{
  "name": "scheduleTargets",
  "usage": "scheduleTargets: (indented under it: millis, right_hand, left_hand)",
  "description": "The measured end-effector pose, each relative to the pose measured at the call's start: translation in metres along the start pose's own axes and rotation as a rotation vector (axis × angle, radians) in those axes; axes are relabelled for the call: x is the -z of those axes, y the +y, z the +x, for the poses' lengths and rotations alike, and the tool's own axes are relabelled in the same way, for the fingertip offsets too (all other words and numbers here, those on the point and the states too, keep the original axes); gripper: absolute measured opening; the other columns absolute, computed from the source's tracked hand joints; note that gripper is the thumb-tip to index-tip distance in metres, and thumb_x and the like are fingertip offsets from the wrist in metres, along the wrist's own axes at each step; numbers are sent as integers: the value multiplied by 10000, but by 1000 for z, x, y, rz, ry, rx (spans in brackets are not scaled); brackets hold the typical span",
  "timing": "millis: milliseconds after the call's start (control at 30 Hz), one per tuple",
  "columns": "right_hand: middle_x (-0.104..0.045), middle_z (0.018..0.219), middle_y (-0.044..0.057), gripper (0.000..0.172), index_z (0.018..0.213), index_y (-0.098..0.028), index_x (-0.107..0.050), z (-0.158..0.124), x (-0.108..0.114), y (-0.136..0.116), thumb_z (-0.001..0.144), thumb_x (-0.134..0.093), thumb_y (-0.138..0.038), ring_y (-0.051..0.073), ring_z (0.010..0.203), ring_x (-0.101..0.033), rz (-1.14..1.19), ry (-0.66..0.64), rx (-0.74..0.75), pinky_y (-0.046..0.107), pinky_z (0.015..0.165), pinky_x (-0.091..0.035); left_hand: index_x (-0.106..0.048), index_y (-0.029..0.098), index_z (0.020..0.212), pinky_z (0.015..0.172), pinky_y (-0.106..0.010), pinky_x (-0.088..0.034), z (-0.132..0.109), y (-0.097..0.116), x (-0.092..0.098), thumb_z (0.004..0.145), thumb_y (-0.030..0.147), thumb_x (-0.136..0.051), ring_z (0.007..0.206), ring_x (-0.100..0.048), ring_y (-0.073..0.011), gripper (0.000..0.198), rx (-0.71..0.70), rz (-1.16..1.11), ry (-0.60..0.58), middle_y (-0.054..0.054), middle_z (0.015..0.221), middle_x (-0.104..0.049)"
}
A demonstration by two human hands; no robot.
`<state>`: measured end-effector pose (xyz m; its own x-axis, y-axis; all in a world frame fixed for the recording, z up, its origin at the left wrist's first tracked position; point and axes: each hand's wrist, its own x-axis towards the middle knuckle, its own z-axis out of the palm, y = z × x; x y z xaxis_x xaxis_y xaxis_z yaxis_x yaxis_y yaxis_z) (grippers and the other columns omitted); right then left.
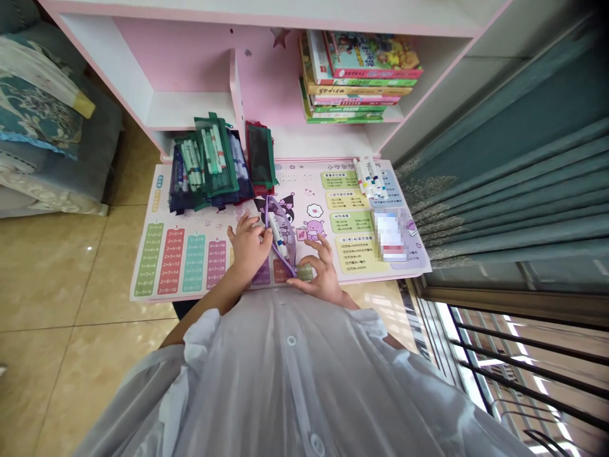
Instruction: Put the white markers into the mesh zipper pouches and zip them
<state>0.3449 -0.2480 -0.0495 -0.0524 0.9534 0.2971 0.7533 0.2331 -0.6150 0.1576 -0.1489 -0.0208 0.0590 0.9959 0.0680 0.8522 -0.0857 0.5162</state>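
A purple mesh zip pouch [283,238] stands open and tilted on the printed desk mat [176,260], with a white marker [278,235] lying in its mouth. My left hand [248,246] grips the pouch's edge, fingertips against the marker. My right hand [321,270] pinches the pouch's lower end, next to a small green tab [305,273]. The marker's lower part is partly hidden by the pouch.
Green and navy mesh pouches [212,165] filled with markers lie at the mat's back left. Loose white markers [371,178] lie at its back right. Books [356,79] stand on a pink shelf above. A curtain and barred window are to the right, and a sofa is to the left.
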Motion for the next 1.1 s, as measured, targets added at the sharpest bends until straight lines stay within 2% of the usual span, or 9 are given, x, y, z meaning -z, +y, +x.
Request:
scheduleTargets:
  millis: [100,200,333,500,633,733,900,967,1100]
  right_hand:
    - [-606,1353,142,335,736,-224,-650,-9,-14,2,703,-845,-495,381,1498,-332,7,1,21,579,1184,-393]
    - [-629,1304,128,248,723,-233,-635,-12,-26,6,761,-805,-409,367,1480,-370,52,121,88,594,1155,-421]
    - [-644,1281,119,178,741,-241,-639,-15,-31,12,792,-791,-320,344,1461,-405,171,253,122,609,1146,-431]
    - [-674,1265,114,220,714,-235,-635,-14,-31,21,814,-798,-343,336,1432,-460,243,277,39,606,1126,-460]
    - [-685,1272,112,243,716,-230,-652,-5,-32,34,816,-807,-389,329,1436,-466,272,306,65,594,1147,-451]
    - [-692,1273,102,204,748,-237,-695,4,-31,43,815,-810,-391,321,1440,-466,312,303,133,593,1179,-416]
    - [-691,1290,78,145,780,-257,-749,12,-30,52,827,-796,-386,319,1458,-446,341,239,152,585,1196,-400]
    - [-687,1303,73,131,792,-261,-761,14,-28,54,848,-773,-379,319,1474,-426,351,229,147,582,1198,-400]
    - [-692,1300,64,130,807,-270,-777,15,-21,58,854,-765,-390,321,1467,-435,325,205,143,596,1185,-411]
  left_hand:
    - [-621,209,633,1183,-674,-255,-2,0,0,912,306,-569,1427,-467,-336,300,-4,1,3,-79,1305,-695]
    - [-612,204,608,1182,-685,-251,-5,-1,2,898,300,-574,1423,-471,-343,308,-2,-12,6,-75,1305,-696]
    - [-598,207,610,1180,-717,-228,-13,-5,8,868,277,-607,1414,-479,-342,267,11,-25,28,-69,1297,-699]
    - [-583,211,668,1149,-758,-221,-25,-9,17,881,322,-639,1405,-479,-362,247,9,-26,110,-89,1268,-699]
    - [-645,222,757,1145,-738,-232,-29,-3,24,893,327,-636,1431,-446,-369,172,-105,-9,192,-98,1301,-671]
    - [-713,246,835,1161,-741,-186,-29,10,28,912,336,-615,1445,-425,-376,154,-269,24,115,-96,1337,-653]
    - [-771,262,904,1161,-782,-148,-24,34,22,899,397,-661,1450,-403,-407,175,-541,90,-192,-101,1387,-629]
    - [-785,273,898,1163,-790,-155,-22,40,16,901,377,-663,1449,-402,-406,160,-577,93,-260,-87,1393,-630]
    - [-794,281,833,1173,-784,-167,-19,48,10,903,342,-664,1435,-422,-397,159,-598,74,-285,-62,1377,-647]
